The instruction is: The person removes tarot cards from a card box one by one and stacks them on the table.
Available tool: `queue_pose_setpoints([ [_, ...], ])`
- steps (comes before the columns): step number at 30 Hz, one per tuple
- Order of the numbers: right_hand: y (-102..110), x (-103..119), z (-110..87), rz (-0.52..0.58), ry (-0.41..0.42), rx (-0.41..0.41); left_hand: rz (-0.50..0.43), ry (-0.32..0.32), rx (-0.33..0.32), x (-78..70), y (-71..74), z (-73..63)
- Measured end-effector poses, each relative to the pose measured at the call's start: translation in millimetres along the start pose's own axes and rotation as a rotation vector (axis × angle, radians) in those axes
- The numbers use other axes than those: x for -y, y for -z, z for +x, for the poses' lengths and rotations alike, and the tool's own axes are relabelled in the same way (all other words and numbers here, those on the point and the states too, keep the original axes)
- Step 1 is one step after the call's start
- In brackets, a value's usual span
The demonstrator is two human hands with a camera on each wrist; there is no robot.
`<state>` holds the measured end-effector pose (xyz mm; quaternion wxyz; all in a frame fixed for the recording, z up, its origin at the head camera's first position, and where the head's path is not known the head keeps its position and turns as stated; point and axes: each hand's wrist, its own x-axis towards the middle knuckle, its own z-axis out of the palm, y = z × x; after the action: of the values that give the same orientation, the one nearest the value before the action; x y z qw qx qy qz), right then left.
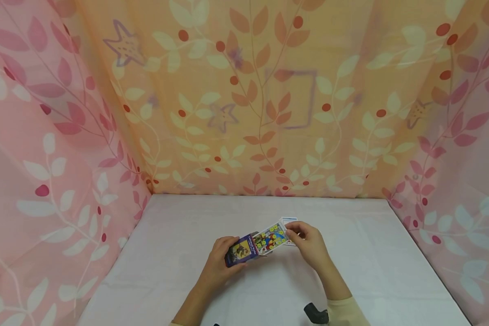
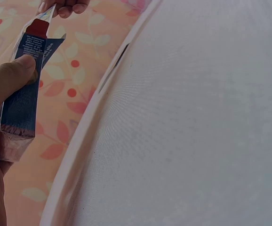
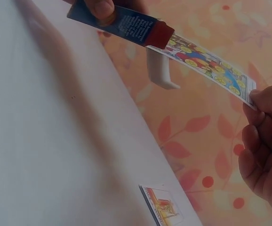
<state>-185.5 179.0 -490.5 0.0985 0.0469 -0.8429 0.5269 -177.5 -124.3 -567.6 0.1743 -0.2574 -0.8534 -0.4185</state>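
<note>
My left hand (image 1: 220, 259) grips a dark blue card box (image 1: 240, 252) with a picture on its front, held tilted above the table. In the left wrist view the thumb lies along the box's narrow printed side (image 2: 20, 106), and an end flap (image 2: 54, 49) stands out. A colourful card (image 1: 270, 238) with yellow discs sticks partly out of the box's right end. Between thumb and fingers my right hand (image 1: 313, 248) pinches the card's outer end. Whether more cards are inside the box is hidden. Behind the right hand, other cards (image 3: 166, 205) lie on the table.
A white cloth covers the table (image 1: 179, 226). Patterned fabric hangs at the back (image 1: 252, 149) and along both sides. A black object (image 1: 316, 313) sits at my right wrist.
</note>
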Motion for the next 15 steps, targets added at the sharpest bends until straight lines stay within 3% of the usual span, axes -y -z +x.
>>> queue_pose_setpoints([
  [15, 12.1, -5.0, 4.0, 0.002, -0.027, -0.028, -0.016, 0.029, 0.017, -0.8, 1.1, 0.4],
])
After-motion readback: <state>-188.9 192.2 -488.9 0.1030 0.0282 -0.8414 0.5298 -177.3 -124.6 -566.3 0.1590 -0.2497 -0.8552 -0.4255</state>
